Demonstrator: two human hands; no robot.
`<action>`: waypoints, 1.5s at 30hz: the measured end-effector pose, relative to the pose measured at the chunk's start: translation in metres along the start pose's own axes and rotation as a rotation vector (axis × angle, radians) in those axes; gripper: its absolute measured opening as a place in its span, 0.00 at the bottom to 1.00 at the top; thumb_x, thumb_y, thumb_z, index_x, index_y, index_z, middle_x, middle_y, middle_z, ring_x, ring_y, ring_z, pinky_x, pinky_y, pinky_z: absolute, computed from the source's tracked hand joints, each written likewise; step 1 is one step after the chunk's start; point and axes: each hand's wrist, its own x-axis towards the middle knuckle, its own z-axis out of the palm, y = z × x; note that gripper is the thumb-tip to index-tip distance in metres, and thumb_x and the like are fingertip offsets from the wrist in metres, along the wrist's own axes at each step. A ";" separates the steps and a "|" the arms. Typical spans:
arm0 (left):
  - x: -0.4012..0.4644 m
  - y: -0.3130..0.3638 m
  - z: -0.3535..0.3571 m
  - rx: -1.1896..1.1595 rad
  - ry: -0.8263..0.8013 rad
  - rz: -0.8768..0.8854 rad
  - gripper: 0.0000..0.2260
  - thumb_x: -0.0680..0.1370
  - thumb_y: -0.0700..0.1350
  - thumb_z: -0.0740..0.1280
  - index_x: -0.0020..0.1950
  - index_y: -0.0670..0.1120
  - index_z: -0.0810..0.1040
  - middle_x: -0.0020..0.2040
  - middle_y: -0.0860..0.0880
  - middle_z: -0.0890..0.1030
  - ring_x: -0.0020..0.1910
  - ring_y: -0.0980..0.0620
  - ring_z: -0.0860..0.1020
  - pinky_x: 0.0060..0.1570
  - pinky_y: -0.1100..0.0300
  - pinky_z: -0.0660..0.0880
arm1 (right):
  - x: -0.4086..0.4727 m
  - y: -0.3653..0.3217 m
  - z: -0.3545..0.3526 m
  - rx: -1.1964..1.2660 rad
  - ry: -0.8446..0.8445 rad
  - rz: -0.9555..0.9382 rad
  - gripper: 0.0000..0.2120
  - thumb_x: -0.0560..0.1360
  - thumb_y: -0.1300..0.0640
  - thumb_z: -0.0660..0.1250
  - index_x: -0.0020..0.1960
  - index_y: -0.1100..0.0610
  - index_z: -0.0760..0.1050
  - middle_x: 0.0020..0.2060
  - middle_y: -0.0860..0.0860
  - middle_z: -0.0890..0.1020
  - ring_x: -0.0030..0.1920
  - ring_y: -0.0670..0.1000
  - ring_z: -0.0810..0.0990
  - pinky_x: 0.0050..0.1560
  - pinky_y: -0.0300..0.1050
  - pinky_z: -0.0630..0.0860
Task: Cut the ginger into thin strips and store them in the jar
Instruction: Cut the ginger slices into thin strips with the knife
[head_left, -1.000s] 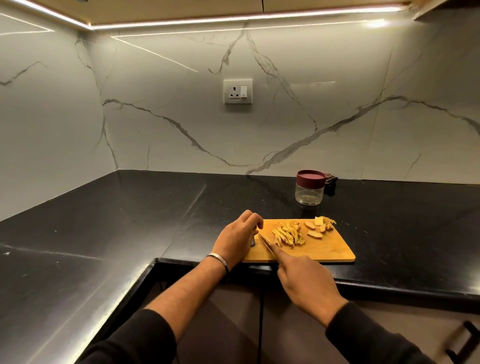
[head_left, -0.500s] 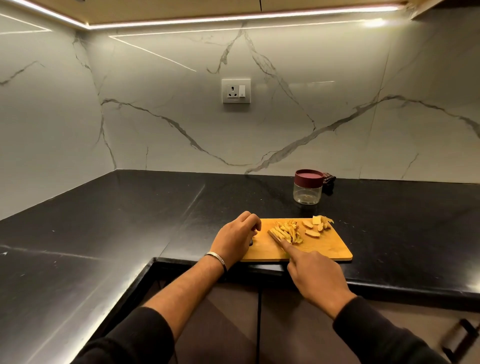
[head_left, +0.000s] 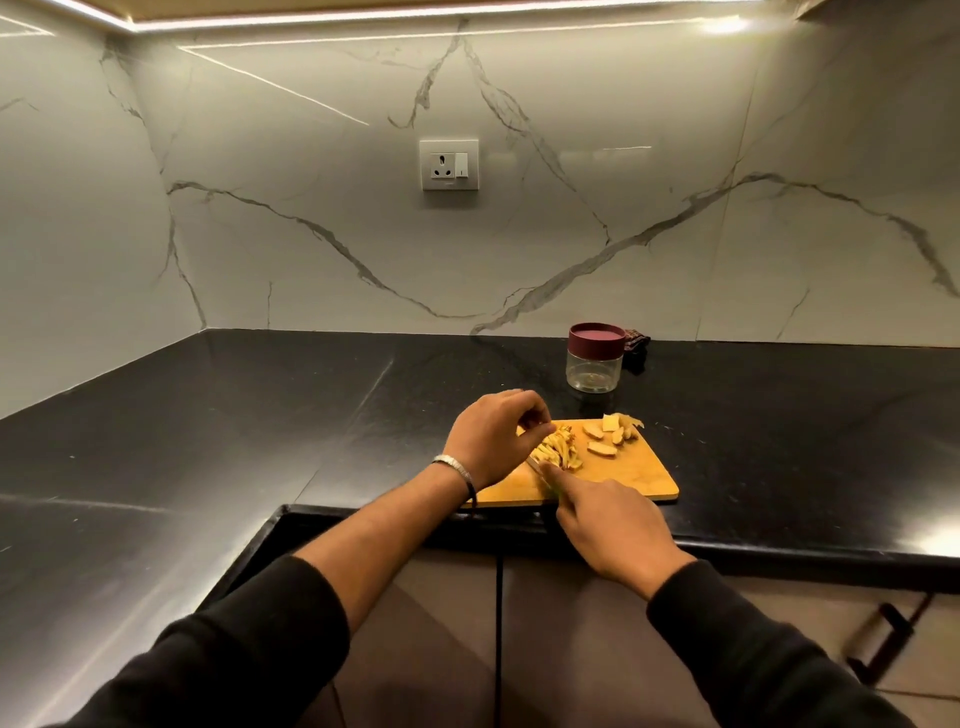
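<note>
On the rectangular orange-brown wooden cutting board (head_left: 623, 475) at the front edge of the glossy black stone surface (head_left: 260, 415), the heap of pale yellow ginger strips (head_left: 558, 449) lies directly between the two hands, its strips running roughly from the front toward the back wall. The left hand (head_left: 493, 436) sits on the heap's left side with fingers curled, fingertips pinching or steadying the strips. The right hand (head_left: 613, 525) comes in from the front edge, wrapped around a knife (head_left: 535, 466) whose handle is hidden in the fist; only a sliver of blade shows, and where its edge meets the ginger cannot be made out. Uncut flat tan ginger slices (head_left: 602, 441) wait toward the board's back right corner. The clear glass jar with a maroon lid (head_left: 595, 358) stands farther back, lid on, nearer the right hand.
</note>
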 end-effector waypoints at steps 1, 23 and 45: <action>0.010 0.008 0.002 -0.001 -0.033 0.017 0.05 0.78 0.50 0.69 0.51 0.50 0.81 0.45 0.54 0.82 0.42 0.58 0.78 0.43 0.63 0.79 | 0.001 0.000 0.001 -0.001 0.004 -0.002 0.26 0.84 0.47 0.54 0.80 0.37 0.52 0.49 0.50 0.80 0.46 0.50 0.76 0.41 0.44 0.68; 0.070 0.053 0.060 0.380 -0.516 0.111 0.10 0.81 0.46 0.65 0.60 0.47 0.81 0.50 0.46 0.83 0.48 0.47 0.82 0.51 0.53 0.80 | -0.001 0.003 0.007 0.052 0.087 -0.013 0.10 0.84 0.51 0.56 0.61 0.49 0.73 0.41 0.47 0.75 0.41 0.48 0.75 0.41 0.42 0.70; -0.015 -0.006 -0.014 -0.082 -0.085 -0.501 0.04 0.78 0.43 0.69 0.49 0.48 0.84 0.41 0.51 0.83 0.39 0.56 0.81 0.47 0.59 0.81 | -0.002 0.001 0.003 0.048 0.060 -0.002 0.26 0.85 0.47 0.53 0.80 0.36 0.50 0.44 0.49 0.77 0.42 0.48 0.73 0.42 0.44 0.70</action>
